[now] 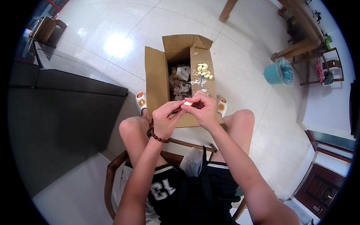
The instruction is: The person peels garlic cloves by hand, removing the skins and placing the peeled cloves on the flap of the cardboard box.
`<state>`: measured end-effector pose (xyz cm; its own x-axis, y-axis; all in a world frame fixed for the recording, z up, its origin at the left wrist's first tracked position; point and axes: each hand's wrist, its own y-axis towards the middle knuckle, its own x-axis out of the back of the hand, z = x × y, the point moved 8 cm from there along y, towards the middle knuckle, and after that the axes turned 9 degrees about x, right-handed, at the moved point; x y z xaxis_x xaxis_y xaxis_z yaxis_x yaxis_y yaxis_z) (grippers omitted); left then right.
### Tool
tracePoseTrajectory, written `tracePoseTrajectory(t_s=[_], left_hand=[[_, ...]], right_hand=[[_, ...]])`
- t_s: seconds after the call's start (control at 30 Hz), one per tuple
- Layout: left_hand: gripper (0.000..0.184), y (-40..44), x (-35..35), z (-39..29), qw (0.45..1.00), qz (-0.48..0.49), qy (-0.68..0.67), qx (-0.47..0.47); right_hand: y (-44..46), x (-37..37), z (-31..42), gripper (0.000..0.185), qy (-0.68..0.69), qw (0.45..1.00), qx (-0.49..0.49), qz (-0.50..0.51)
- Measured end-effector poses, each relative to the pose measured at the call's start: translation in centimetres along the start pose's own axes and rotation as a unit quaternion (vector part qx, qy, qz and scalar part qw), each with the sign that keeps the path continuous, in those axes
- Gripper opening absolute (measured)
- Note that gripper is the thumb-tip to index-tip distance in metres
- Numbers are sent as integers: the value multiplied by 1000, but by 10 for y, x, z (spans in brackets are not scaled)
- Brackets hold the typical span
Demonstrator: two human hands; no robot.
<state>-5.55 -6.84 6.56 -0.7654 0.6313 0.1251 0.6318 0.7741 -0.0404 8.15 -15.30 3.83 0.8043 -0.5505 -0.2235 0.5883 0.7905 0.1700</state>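
Between the fingertips of both hands is a small pale garlic clove (188,103). My right hand (203,109) pinches it from the right, and my left hand (167,115) closes on it from the left. Both hands are over the near edge of an open cardboard box (155,77). On the box's right flap lies a cluster of peeled garlic cloves (203,69), with bits of papery skin nearer to my hands. Crumpled scraps (181,75) fill part of the box's inside; I cannot make out all of them.
My knees and slippers (141,100) flank the box. A dark grey cabinet-like block (63,116) stands at the left. A teal bin (272,74) with a plastic liner is at the right, by a wooden table leg (294,50). Pale floor tiles surround the box.
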Motion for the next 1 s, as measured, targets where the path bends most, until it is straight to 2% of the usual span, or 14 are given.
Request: tracePoseTrajectory(t_s=[0.07, 0.13, 0.27, 0.37, 0.43, 0.47, 0.53, 0.67, 0.73, 0.77, 0.83, 0.87, 0.93, 1.0], left_hand=[[23, -2, -1, -8, 998, -5, 53, -29], [25, -3, -2, -19, 991, -25, 96, -90], [25, -5, -4, -22, 991, -28, 96, -88], [23, -5, 0, -3, 998, -42, 0, -42], [22, -2, 1, 7, 982, -31, -182, 28], [22, -1, 4, 8, 982, -34, -183, 28], [22, -1, 7, 7, 985, -23, -169, 12], [22, -4, 12, -1, 986, -35, -161, 16], [21, -4, 16, -4, 997, -20, -69, 9], [21, -4, 20, -8, 997, -21, -69, 10], [20, -6, 22, -28, 999, -14, -3, -47], [20, -6, 23, -33, 999, -14, -4, -46], [23, -7, 22, -44, 997, -8, -3, -81], [22, -9, 21, -41, 998, 1, -24, -54]], right_hand=[[-3, -4, 11, 15, -20, 1000, 7, 11], [-3, -4, 19, 10, 34, 999, 21, -22], [-3, -4, 8, 7, 143, 988, -23, -46], [4, -9, 12, 10, 74, 996, -22, -33], [8, -13, 8, 8, 75, 995, -70, 6], [10, -16, 10, 8, 75, 995, -71, 9], [16, -24, 30, 14, 58, 997, 11, 41], [14, -25, 24, 21, 79, 996, -21, 44], [15, -30, 33, 20, 91, 994, -1, 53], [15, -30, 35, 20, 90, 994, -2, 54], [15, -31, 45, 18, 63, 995, 8, 71], [16, -30, 48, 18, 61, 996, 6, 70], [20, -33, 64, 16, 10, 992, 74, 101], [20, -30, 68, 15, -17, 991, 72, 114]])
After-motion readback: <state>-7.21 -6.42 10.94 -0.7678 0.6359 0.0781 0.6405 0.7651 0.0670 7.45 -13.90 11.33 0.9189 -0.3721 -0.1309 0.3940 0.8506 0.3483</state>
